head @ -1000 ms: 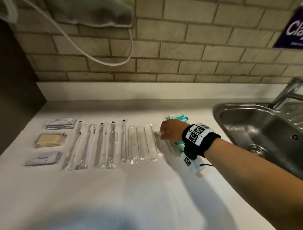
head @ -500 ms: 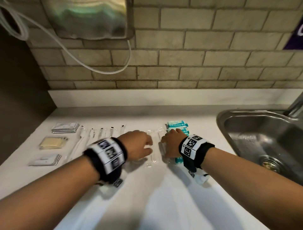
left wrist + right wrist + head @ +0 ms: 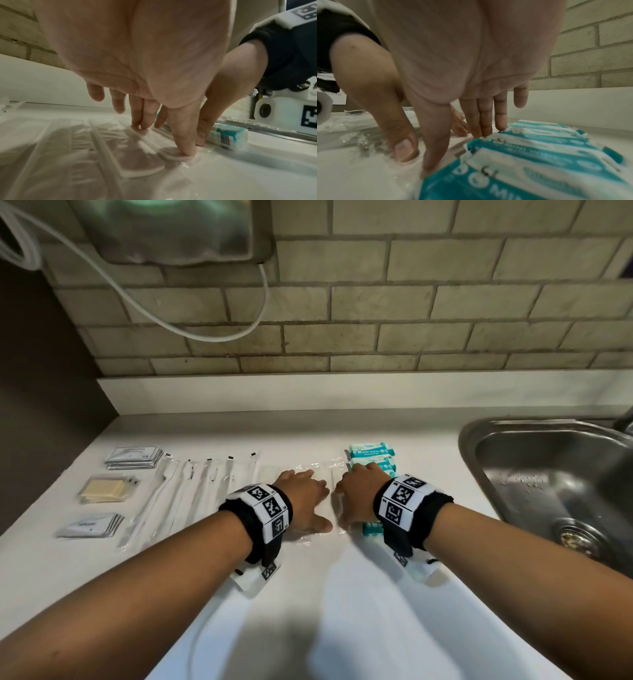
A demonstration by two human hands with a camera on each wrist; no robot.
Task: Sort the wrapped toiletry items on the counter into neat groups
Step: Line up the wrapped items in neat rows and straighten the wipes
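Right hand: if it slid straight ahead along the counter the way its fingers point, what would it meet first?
Probably nothing soon: the right hand runs beside the teal wipe packs; beyond lies bare counter, then the white upstand.

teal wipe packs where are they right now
In the head view the teal wipe packs lie in a row at the right end of the sorted items, between the clear wrapped sticks and the sink, partly under the right hand.

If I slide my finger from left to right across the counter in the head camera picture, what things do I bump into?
Flat packet stacks → long wrapped toothbrushes → left hand → right hand → teal wipe packs → metal sink.
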